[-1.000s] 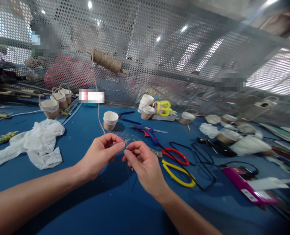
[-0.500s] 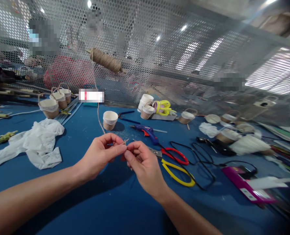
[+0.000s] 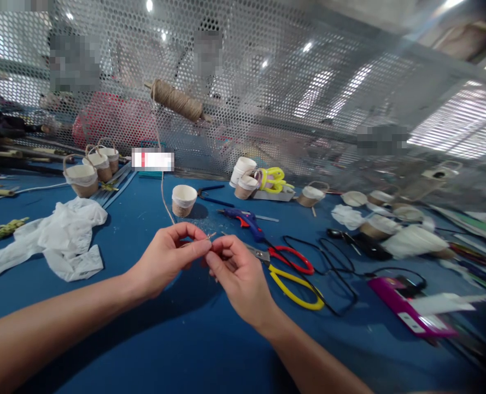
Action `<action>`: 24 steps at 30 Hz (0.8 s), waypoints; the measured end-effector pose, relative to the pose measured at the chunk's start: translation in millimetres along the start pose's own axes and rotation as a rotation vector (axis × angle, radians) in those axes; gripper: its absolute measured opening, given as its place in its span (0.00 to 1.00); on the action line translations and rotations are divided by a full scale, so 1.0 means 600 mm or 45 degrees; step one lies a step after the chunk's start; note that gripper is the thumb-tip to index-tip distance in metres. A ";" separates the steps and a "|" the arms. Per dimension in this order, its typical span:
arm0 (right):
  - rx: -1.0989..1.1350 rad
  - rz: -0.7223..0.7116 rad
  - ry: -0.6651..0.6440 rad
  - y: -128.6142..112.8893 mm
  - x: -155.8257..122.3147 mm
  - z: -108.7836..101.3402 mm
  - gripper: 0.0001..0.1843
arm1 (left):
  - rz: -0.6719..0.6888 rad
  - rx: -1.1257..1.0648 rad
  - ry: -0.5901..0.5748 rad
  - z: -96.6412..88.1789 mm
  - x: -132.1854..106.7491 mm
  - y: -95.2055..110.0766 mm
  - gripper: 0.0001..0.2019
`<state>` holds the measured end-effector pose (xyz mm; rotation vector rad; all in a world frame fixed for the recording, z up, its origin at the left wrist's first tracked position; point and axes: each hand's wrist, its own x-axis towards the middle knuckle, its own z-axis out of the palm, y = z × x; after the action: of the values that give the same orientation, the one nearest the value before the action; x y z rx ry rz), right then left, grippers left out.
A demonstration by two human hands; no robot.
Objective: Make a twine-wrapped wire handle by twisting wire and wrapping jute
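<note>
My left hand (image 3: 179, 254) pinches the end of a thin brown twine (image 3: 163, 197) between thumb and forefinger. The twine runs up to a wound spool (image 3: 177, 100) hanging on the mesh. Fingertip to fingertip with it, my right hand (image 3: 238, 273) is closed in a pinch at the same twine end; a short frayed tip pokes up between them. Just beyond the hands stands a small white-lined cup (image 3: 184, 201) with a brown lower part. Scissors (image 3: 290, 268) with one red and one yellow handle lie beside my right hand, their blades partly hidden behind it.
A blue glue gun (image 3: 245, 220) and dark-handled pliers (image 3: 212, 194) lie behind the hands. White lace cloth (image 3: 58, 241) is at left, near several handled baskets (image 3: 81, 180). A purple power strip (image 3: 407, 309) and black cable (image 3: 328, 262) occupy the right. Perforated mesh (image 3: 267, 109) closes off the back.
Both hands keep their pinch at the twine end, with only tiny finger shifts. The view has shifted very slightly. Behind the mesh, a blurred shape has moved right.
</note>
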<state>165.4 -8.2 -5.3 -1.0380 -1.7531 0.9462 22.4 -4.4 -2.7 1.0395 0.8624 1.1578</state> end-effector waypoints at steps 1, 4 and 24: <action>-0.016 -0.015 0.016 0.000 0.001 -0.002 0.04 | 0.004 0.010 -0.001 0.000 0.001 0.001 0.09; -0.054 -0.068 0.091 -0.002 0.004 -0.009 0.04 | -0.001 0.029 -0.003 0.000 0.001 0.003 0.10; -0.103 -0.165 0.162 0.001 0.003 -0.016 0.06 | -0.059 0.152 -0.005 0.002 -0.002 0.009 0.10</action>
<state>174.0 -4.4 -1.8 -1.0002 -1.7418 0.7182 21.6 -5.3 3.0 1.1129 0.9570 1.0755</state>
